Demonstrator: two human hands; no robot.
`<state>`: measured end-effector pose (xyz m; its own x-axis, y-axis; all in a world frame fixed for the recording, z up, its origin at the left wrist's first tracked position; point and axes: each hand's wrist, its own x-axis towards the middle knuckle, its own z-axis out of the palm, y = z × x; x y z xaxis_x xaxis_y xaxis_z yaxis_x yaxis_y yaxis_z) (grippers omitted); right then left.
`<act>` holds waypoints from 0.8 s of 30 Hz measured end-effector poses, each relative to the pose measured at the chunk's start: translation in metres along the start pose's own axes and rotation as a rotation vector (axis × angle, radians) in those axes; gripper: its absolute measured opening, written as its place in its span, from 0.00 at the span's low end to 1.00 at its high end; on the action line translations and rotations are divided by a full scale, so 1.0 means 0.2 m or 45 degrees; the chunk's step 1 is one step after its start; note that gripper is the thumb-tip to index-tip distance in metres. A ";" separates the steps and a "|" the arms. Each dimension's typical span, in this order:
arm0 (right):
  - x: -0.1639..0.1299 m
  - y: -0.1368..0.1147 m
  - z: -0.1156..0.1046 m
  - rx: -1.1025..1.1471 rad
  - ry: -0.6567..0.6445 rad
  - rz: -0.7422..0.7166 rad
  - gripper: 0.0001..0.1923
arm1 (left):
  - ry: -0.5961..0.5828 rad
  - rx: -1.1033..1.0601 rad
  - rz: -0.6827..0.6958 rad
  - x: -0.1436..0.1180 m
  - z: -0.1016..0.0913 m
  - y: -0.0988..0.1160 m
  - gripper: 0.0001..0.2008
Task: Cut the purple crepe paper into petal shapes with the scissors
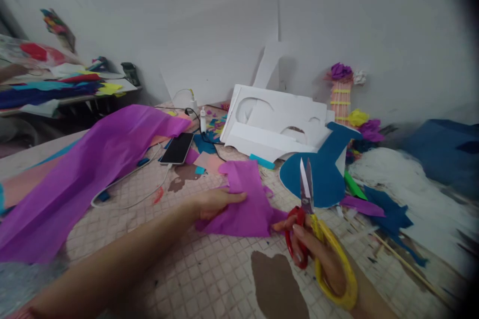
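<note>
Your left hand flattens the purple paper; your right hand, gripping nearly-closed scissors, should open the blades wide.

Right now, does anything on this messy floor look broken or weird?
Yes. The tiled floor has brown bare patches where the surface is gone, one near the right hand holding the scissors, another beside the phone. Paper scraps lie scattered around the purple paper under the left hand.

craft workspace | tiled floor | tissue paper, card cutouts strewn about
</note>
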<state>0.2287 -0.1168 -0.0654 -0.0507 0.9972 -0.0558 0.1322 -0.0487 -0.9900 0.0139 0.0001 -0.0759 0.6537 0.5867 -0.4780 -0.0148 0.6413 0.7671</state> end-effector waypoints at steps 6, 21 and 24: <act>-0.04 -0.03 -0.08 -0.103 -0.200 -0.085 0.16 | -0.130 -0.265 -0.166 -0.02 -0.08 0.01 0.14; 0.02 -0.03 0.00 -0.257 -0.088 -0.063 0.19 | -0.221 -0.394 -0.160 -0.02 -0.05 -0.02 0.20; 0.02 -0.06 0.03 -0.269 -0.111 -0.070 0.19 | -0.214 -0.407 -0.142 -0.04 -0.04 -0.01 0.22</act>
<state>0.2213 -0.1133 -0.0541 -0.1480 0.9887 -0.0229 0.3309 0.0277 -0.9432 0.0027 -0.0018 -0.0784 0.7793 0.4319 -0.4539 -0.1541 0.8343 0.5293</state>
